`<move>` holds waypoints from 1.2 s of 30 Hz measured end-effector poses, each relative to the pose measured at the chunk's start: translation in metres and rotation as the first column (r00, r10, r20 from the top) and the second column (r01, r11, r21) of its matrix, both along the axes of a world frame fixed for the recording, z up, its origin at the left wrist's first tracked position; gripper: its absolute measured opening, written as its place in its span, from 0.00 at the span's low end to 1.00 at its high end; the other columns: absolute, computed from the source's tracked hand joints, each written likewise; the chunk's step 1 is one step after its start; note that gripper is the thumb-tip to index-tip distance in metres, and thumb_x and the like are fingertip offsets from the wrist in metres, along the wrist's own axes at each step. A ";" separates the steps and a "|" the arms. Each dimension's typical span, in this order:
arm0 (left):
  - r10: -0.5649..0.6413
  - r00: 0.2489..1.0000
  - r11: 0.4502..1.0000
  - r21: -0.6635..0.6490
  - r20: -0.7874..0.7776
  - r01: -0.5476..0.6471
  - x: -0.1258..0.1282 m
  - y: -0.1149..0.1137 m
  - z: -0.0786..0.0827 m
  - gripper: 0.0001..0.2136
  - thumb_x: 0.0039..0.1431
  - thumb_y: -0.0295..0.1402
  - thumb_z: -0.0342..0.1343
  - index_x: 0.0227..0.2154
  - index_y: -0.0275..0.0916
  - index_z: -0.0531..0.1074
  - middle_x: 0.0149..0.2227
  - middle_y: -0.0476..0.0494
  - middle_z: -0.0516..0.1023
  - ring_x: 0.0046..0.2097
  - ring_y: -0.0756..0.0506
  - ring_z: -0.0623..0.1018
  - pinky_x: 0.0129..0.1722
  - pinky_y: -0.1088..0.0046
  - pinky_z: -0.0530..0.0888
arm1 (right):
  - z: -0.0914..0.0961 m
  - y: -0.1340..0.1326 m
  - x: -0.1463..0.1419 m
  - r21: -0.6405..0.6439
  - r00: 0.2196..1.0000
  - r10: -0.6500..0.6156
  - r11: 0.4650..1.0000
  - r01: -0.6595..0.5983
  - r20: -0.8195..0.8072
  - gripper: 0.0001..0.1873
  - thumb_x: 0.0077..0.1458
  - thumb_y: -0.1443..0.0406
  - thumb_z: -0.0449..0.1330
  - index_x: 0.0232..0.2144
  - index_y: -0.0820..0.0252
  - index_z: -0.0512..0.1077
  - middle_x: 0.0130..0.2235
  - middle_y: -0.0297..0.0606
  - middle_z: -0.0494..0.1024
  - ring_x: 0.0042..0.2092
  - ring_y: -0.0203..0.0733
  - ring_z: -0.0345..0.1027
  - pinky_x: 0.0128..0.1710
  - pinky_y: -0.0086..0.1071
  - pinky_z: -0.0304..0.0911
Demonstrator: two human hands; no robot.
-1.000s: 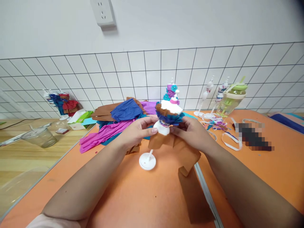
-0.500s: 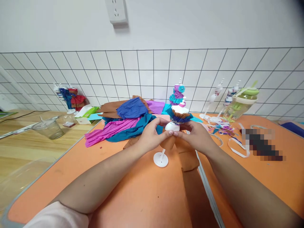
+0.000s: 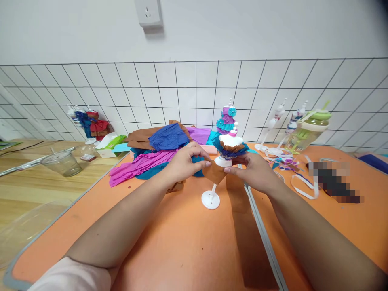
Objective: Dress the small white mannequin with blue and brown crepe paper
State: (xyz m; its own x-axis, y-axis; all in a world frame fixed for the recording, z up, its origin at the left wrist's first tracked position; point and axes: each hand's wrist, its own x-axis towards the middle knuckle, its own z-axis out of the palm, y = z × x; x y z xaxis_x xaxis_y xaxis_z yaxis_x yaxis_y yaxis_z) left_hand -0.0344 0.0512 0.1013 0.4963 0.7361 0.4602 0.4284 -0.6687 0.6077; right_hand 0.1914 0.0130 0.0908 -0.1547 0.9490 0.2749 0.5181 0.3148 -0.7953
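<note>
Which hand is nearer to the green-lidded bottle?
Right. The right hand is left of the bottle and nearer the camera; the left hand is farther left, across the brown paper.

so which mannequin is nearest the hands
The mannequin ruffled in brown and blue, between the left hand and right hand. The purple-and-teal mannequin stands behind it; the far-left group and right-side pair are farther off.
</note>
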 end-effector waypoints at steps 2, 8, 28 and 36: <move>0.035 0.999 0.999 0.025 0.005 -0.035 0.002 0.001 -0.004 0.04 0.52 0.32 0.61 0.31 0.39 0.77 0.34 0.47 0.73 0.39 0.47 0.72 0.40 0.70 0.68 | 0.001 -0.002 -0.001 0.006 1.000 -0.018 1.000 0.017 0.016 0.13 0.48 0.61 0.66 0.38 0.58 0.78 0.41 0.40 0.83 0.45 0.50 0.76 0.43 0.39 0.70; 0.029 0.996 0.970 -0.243 0.086 -0.007 0.008 0.003 -0.013 0.07 0.52 0.35 0.61 0.30 0.36 0.75 0.25 0.51 0.70 0.27 0.50 0.68 0.27 0.75 0.64 | 0.004 -0.006 -0.004 0.002 0.998 -0.048 0.999 0.048 0.030 0.13 0.48 0.60 0.66 0.37 0.58 0.78 0.41 0.40 0.83 0.45 0.50 0.76 0.41 0.38 0.70; -0.078 0.916 0.856 -0.445 0.393 0.264 0.017 -0.005 -0.015 0.18 0.50 0.37 0.65 0.43 0.35 0.76 0.44 0.38 0.81 0.47 0.39 0.79 0.48 0.60 0.74 | 0.003 -0.007 -0.008 0.059 0.992 -0.102 0.993 0.098 0.075 0.12 0.49 0.61 0.66 0.38 0.56 0.79 0.39 0.38 0.83 0.42 0.48 0.77 0.39 0.36 0.70; -0.076 0.965 0.910 -0.379 0.252 0.171 0.019 -0.003 -0.023 0.21 0.45 0.33 0.69 0.42 0.35 0.72 0.45 0.37 0.78 0.45 0.41 0.78 0.47 0.60 0.74 | 0.002 -0.009 -0.013 0.081 0.993 -0.091 0.993 0.085 0.075 0.10 0.48 0.60 0.67 0.35 0.56 0.78 0.36 0.38 0.82 0.38 0.46 0.77 0.35 0.35 0.70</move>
State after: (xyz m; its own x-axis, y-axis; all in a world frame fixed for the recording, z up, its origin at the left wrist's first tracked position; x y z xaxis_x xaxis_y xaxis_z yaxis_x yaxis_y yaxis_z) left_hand -0.0150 0.0480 0.0781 0.5120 0.8199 0.2561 0.1772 -0.3926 0.9025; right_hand 0.1788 0.0039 0.0929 -0.0957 0.9361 0.3385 0.6066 0.3245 -0.7258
